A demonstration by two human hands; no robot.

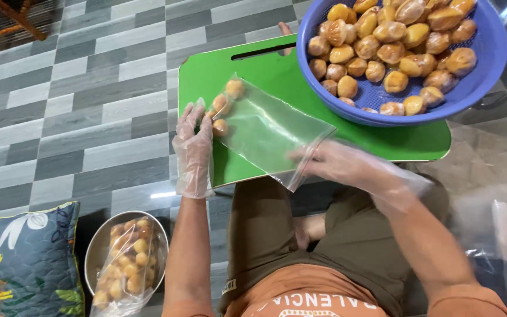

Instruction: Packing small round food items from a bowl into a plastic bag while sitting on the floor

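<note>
A clear plastic bag [271,132] lies on a green cutting board [206,70] resting on my lap. Three small golden buns [220,127] sit in the bag's closed far end. My left hand [193,147], in a thin clear glove, presses against that end of the bag beside the buns. My gloved right hand [338,164] grips the bag's open edge near me and looks blurred. A blue plastic colander [491,53] heaped with several golden-brown buns [391,50] stands on the board's right side.
A metal bowl [98,249] holding bagged buns sits on the grey tiled floor at my left, next to a patterned cushion [24,264]. Loose clear plastic bags [494,235] lie at the right. Wooden furniture legs [13,17] show top left.
</note>
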